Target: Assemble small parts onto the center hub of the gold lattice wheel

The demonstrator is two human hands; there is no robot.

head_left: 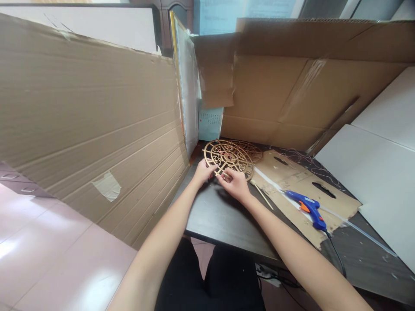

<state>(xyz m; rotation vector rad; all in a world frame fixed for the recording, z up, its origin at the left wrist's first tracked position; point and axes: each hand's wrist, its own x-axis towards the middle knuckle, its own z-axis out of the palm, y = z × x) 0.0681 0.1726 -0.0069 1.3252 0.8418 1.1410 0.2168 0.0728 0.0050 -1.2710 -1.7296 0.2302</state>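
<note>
My hands hold up a round, gold-brown filigree disc (228, 159), cut from thin wood with an openwork scroll pattern. My left hand (203, 172) grips its lower left rim. My right hand (235, 185) pinches its lower edge a little further right, and its fingers hide part of the pattern. A second similar openwork disc (253, 150) lies partly under the raised one. To the right of my right hand, a thin wooden stick (262, 195) lies on the table, and a blue and orange hot glue gun (306, 207) rests on a torn cardboard sheet (337, 206).
The dark table (220, 224) is walled by tall cardboard sheets (87, 125) on the left and behind. White boards (372, 172) lie at the right. A black cord leaves the glue gun and drops past the table edge. A power strip (267, 274) sits below.
</note>
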